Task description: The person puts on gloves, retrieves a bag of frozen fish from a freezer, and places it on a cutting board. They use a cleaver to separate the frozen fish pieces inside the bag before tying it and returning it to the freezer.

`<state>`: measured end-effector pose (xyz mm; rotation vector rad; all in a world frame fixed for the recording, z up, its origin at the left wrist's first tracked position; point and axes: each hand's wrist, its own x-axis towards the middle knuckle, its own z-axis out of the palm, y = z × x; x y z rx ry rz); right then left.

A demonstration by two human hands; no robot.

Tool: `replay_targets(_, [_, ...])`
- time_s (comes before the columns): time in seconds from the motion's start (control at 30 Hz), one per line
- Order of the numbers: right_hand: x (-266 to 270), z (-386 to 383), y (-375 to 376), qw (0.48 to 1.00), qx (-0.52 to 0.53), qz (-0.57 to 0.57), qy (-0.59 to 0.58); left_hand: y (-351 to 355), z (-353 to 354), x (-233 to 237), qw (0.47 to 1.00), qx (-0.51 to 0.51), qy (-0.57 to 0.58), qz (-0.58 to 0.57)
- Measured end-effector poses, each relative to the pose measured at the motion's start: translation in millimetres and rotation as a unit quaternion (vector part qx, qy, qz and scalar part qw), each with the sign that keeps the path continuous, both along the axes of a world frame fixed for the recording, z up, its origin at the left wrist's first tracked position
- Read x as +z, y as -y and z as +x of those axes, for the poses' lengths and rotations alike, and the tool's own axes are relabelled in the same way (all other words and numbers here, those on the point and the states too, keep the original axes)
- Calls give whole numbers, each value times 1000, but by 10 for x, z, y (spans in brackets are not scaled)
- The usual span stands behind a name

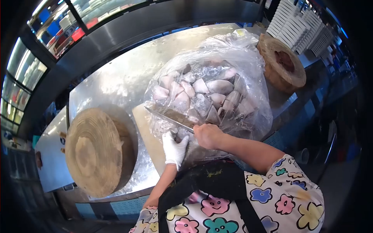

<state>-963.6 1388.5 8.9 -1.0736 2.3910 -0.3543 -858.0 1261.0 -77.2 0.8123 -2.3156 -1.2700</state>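
Note:
My right hand (208, 136) is bare and wrapped round the handle of a large knife (169, 119), whose blade points to the upper left. Just left of it, my left hand (174, 148) wears a white glove, its fingers curled at a greyish piece (181, 134) near the blade; how firmly it grips this is unclear. Beyond both hands, many pale and grey chunks (200, 86), looking like cut fish, lie heaped in a large clear plastic bag (261, 83). Under the near left side of the bag is a flat beige board (147, 134).
A thick round wooden block (95, 151) stands on the metal table (116, 77) at the left. Another round wooden block (281, 64) is at the back right, near stacked white trays (293, 25). Glass display windows (25, 70) line the far left.

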Motion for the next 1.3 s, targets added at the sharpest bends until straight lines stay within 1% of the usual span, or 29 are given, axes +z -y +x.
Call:
replay_targets(0.07, [-20, -6, -82, 1000, -4, -24, -10, -48, -50, -33, 990, -43, -54, -124])
replay_targets(0.1, [9, -10, -151, 998, -6, -54, -21, -68, -49, -24, 994, -68, -44, -75])
replay_targets(0.13, [48, -21, -228, 996, -6, -83, -31, -67, -80, -23, 993, -75, -47, -79])
replay_targets(0.17, [122, -21, -322, 996, -14, -86, -32, -66, -110, -25, 979, -132, -60, -142])
replay_targets(0.2, [224, -24, -435, 992, -51, -107, -39, -63, -157, -29, 958, -188, -74, -204])
replay_targets(0.23, [276, -39, -557, 987, -89, -128, -46, -55, -224, -20, 944, -239, -58, -218])
replay_targets(0.27, [266, -60, -710, 985, -98, -130, -48, -23, -332, 7, 941, -247, -60, -221])
replay_targets(0.33, [243, -108, -1047, 952, -179, -249, -23, 61, -682, 169, 895, -391, -49, -208])
replay_targets(0.37, [276, -115, -1170, 949, -187, -251, -29, 86, -870, 180, 886, -379, -42, -263])
replay_targets(0.4, [327, -116, -1280, 936, -249, -247, 2, 106, -1079, 250, 894, -376, -56, -239])
replay_targets(0.43, [342, -127, -1376, 918, -310, -244, 33, 131, -1295, 273, 878, -362, -92, -300])
replay_targets(0.47, [307, -140, -1464, 915, -316, -250, 26, 145, -1520, 298, 857, -345, -129, -359])
replay_targets(0.5, [255, -144, -1541, 905, -351, -237, 30, 140, -1733, 386, 852, -350, -135, -364])
replay_targets(0.53, [197, -149, -1608, 895, -385, -224, 34, 121, -1943, 488, 850, -332, -127, -390])
replay_targets(0.6, [52, -138, -1714, 879, -413, -232, 51, 105, -2463, 628, 843, -315, -122, -418])
replay_targets(0.63, [-20, -147, -1750, 866, -437, -234, 72, 123, -2814, 623, 872, -370, -20, -321])
replay_targets(0.67, [-63, -152, -1778, 863, -440, -239, 71, 154, -3104, 554, 879, -416, 85, -217])
replay_targets(0.7, [-80, -135, -1804, 857, -446, -244, 81, 247, -3406, 238, 854, -440, -18, -279])
replay_targets(0.73, [-92, -123, -1827, 851, -452, -249, 93, 319, -3667, -11, 815, -457, -121, -334])
replay_targets(0.77, [-103, -110, -1846, 848, -457, -252, 93, 320, -3716, -23, 812, -462, -121, -335])
replay_targets(0.83, [-108, -75, -1886, 860, -451, -225, 80, 290, -3793, -7, 820, -470, -81, -316])
replay_targets(0.93, [-103, -13, -1897, 853, -468, -206, 106, 219, -3876, 32, 834, -480, -14, -274])
replay_targets(0.97, [-72, -4, -1875, 857, -460, -221, 78, 190, -3892, 62, 838, -480, 10, -257])
replay_targets(1.1, [-60, 45, -1917, 858, -451, -223, 106, 100, -3922, 243, 853, -473, 119, -188])
replay_targets(1.17, [49, 15, -1920, 899, -384, -209, 37, 82, -3912, 399, 853, -458, 202, -147])
replay_targets(1.2, [104, 11, -1911, 909, -359, -209, 35, 127, -3567, 732, 854, -433, 257, -128])
replay_targets(1.23, [96, 43, -1892, 909, -352, -215, 61, 156, -3221, 1150, 853, -407, 306, -112])
replay_targets(1.27, [75, 35, -1868, 909, -344, -224, 76, 301, -2722, 1294, 895, -422, 133, -56])
replay_targets(1.3, [55, 52, -1820, 910, -337, -229, 79, 505, -2367, 1111, 910, -401, 59, 89])
